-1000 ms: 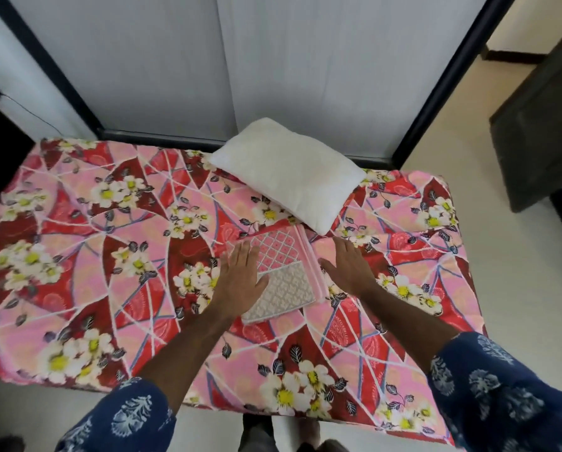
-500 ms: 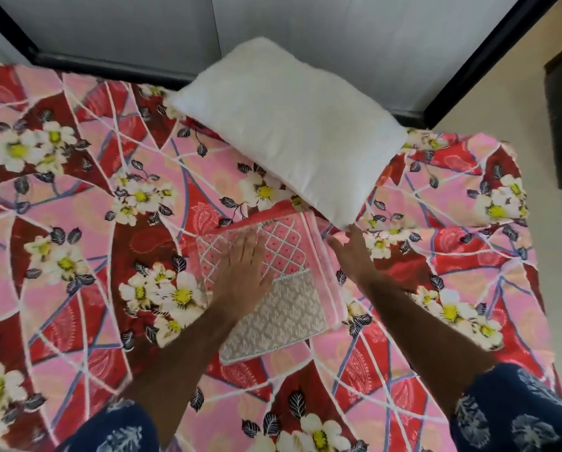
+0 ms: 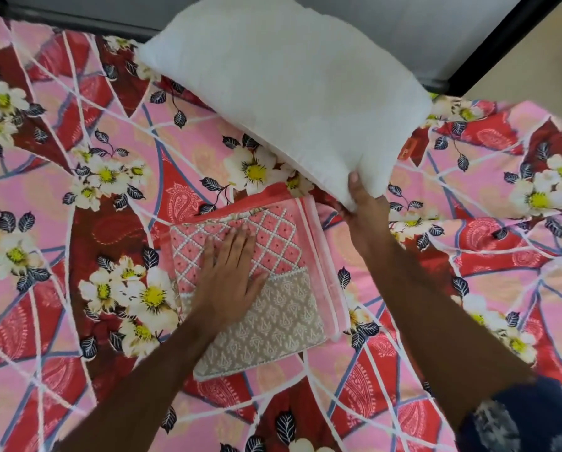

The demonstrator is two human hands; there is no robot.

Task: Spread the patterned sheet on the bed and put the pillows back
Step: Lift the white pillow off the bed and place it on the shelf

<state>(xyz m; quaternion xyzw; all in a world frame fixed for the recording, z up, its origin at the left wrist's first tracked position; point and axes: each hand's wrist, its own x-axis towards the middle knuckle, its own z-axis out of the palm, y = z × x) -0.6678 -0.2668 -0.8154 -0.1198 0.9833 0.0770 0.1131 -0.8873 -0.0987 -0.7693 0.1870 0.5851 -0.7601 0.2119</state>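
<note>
Folded patterned sheet (image 3: 256, 288): centre of frame, on the flower-print bed (image 3: 77, 223), not yet spread. Left hand (image 3: 232, 272): flat, fingers straight, pressing the fold. Right hand (image 3: 366, 207): gripping the near corner of the white pillow (image 3: 289, 93), upper centre. Risk: a one-corner grip may let the pillow sag, slip, or drag across the fold and disturb it.

Soft, even daylight is brightening my view; faint shadows are gathering beneath my forearms and the pillow (image 3: 286, 93). Wide-angle distortion is bending the edges; blur is softening 3 o'clock.
</note>
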